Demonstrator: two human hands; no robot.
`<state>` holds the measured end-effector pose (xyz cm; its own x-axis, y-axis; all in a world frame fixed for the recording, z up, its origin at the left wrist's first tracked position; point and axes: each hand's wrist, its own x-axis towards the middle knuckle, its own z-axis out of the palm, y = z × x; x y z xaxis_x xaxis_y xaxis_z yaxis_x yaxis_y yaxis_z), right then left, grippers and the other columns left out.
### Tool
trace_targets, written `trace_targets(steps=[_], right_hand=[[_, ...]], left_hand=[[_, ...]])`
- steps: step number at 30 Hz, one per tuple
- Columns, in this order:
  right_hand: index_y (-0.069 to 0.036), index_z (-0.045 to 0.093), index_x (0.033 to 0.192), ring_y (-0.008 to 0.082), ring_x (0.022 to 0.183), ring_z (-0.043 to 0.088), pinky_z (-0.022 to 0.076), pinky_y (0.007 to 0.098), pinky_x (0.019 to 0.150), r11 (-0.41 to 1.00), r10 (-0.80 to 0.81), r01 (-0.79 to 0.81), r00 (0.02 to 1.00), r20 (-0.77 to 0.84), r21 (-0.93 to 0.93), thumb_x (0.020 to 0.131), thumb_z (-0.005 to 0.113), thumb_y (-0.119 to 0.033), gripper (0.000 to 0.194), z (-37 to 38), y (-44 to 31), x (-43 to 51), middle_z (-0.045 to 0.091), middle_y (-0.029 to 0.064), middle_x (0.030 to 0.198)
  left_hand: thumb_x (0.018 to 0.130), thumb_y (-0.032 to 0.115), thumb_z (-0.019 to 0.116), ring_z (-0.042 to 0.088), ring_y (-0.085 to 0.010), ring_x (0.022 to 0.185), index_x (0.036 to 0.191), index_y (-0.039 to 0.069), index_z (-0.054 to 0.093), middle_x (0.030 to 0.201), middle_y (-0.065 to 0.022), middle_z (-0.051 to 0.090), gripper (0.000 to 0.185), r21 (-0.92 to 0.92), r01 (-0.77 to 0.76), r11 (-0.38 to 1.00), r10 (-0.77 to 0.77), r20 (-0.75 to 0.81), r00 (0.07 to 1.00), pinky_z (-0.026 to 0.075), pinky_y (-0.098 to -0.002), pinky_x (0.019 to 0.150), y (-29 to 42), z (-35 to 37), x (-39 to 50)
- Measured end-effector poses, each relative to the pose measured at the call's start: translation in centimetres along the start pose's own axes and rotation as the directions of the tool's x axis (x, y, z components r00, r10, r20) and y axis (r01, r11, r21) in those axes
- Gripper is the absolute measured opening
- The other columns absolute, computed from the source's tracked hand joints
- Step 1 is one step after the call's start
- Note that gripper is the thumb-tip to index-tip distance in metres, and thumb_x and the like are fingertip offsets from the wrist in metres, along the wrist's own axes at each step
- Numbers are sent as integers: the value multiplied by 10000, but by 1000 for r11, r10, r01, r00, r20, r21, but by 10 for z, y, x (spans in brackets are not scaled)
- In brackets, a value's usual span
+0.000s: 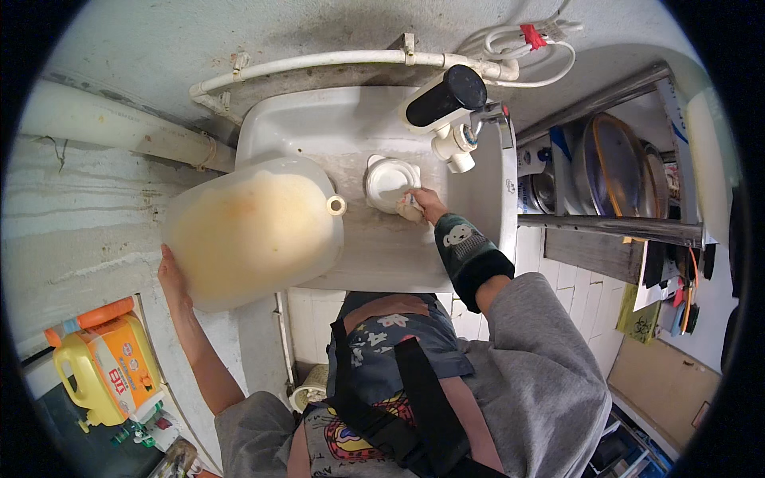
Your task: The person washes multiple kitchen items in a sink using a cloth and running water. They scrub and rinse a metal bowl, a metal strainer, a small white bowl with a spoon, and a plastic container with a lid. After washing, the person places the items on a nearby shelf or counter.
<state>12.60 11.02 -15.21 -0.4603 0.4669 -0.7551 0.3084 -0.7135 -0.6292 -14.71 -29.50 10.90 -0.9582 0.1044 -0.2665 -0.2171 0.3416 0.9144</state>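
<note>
A large pale plastic cutting board (251, 233), stained yellow-brown, lies tilted over the left part of the white ceramic sink (388, 269). It has a ringed hole at its right end. My left hand (173, 278) grips its lower left edge, with most fingers hidden behind it. On the sink floor sits a white bowl (392, 179) with small tab handles, perhaps stacked on another dish. My right hand (429, 204) holds a crumpled pale cloth or scrubber (410, 210) against the bowl's lower right rim. A dark sleeve cover reaches down to that wrist.
An electric heater faucet (445, 98) overhangs the sink's right side. White pipe (323, 60) runs along the back wall. At right, a metal rack (609, 226) holds pans. A yellow detergent jug (107, 370) stands at lower left. Below the sink is a small bucket (309, 391).
</note>
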Motion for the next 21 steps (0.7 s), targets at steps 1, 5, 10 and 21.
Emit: trace_targets(steps=[1,5,10,21], right_hand=[[26,530,958,211,679,586,484,305,613,994,-31,23,997,-65,-109,665,646,-201,388,1,3,6,583,128,831],[36,560,937,258,812,579,461,311,708,875,-141,-14,949,-281,-484,624,663,-304,473,10,6,11,572,189,927],[40,563,918,308,897,543,436,326,767,710,-234,-54,922,-307,-702,599,663,-356,518,16,-11,-20,551,208,977],[48,588,827,157,592,554,458,252,544,920,-326,285,938,-121,-270,732,528,-136,216,-47,-102,-120,588,125,745]], left_hand=[[844,447,383,523,-84,733,922,26,570,834,-11,586,467,-1,-17,1000,17,9,1000,409,-214,659,-2,2,-2],[847,440,384,521,-97,759,930,9,564,855,-24,583,474,-27,-7,1000,7,18,1000,406,-220,673,-7,8,-3],[864,399,369,508,-104,790,938,-13,551,874,-37,572,456,84,-96,992,89,79,993,397,-228,686,-12,34,1],[851,408,396,493,-128,690,865,-42,554,807,-62,574,478,-14,-153,988,151,247,957,401,-251,637,-48,153,13]])
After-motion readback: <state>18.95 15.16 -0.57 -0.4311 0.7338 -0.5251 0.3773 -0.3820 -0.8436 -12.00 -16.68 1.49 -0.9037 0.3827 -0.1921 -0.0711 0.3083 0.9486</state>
